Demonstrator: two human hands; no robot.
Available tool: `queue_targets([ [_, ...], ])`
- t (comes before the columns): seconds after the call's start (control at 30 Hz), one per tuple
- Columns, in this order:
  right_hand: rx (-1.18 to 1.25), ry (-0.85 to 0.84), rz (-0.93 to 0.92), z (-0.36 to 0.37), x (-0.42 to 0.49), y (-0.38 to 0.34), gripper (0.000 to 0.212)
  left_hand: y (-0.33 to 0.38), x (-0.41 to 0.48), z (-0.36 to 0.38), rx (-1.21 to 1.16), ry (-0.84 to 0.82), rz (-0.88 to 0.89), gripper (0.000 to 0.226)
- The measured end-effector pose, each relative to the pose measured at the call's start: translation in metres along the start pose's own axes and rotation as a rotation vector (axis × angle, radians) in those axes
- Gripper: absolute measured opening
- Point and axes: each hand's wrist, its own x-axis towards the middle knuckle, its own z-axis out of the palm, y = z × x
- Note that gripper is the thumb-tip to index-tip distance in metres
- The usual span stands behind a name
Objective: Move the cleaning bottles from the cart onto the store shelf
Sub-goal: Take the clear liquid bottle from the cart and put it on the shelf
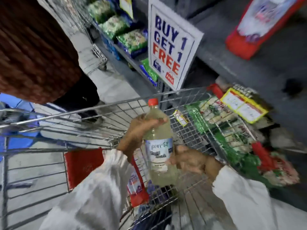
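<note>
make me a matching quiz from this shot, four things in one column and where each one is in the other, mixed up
Things:
1. pale yellow bottle
2. buy 1 get 1 free sign
3. red pouch
4. green packets

Places:
A. hanging off the shelf edge above the cart
B. down in the cart, below the bottle
C. held between both hands
D. low shelf to the right of the cart

Pairs: 1-C, 2-A, 3-B, 4-D
</note>
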Motion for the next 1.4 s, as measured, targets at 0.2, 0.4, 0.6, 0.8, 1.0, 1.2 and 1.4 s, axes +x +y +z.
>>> queue_targets([
  [0.2, 0.009, 0.076, -0.212, -0.004, -0.067, -0.025, 0.049, 0.069, -0.028, 0.063, 0.112, 0.036, 0.067, 0.05],
  [0.4, -0.055, 0.2, -0.345, -0.009, -0.135, -0.036, 0.059, 0.105, -0.057, 0.122, 0.153, -0.024, 0.199, 0.016],
  [0.6, -0.017, 0.395, -0.565, -0.028, -0.211, -0.026, 0.048, 0.148, -0.078, 0.203, 0.512, -0.321, 0.377, 0.028],
  [0.8, 0.074, 0.766, -0.808, -0.061, -0.298, -0.005, 0.06, 0.195, -0.109, 0.328, 0.955, -0.49, 0.724, 0.019],
  [1.0, 0.215, 1.154, -0.976, -0.104, -0.341, 0.005, 0.071, 0.187, -0.107, 0.414, 1.042, -0.602, 0.965, 0.056],
  [1.2, 0.16, 1.403, -0.89, -0.127, -0.341, 0.008, 0.068, 0.169, -0.078, 0.44, 1.117, -0.626, 0.969, 0.064],
  [1.4, -0.15, 1.972, -0.813, -0.108, -0.293, 0.022, 0.074, 0.15, -0.064, 0.419, 0.839, -0.745, 0.856, 0.078],
])
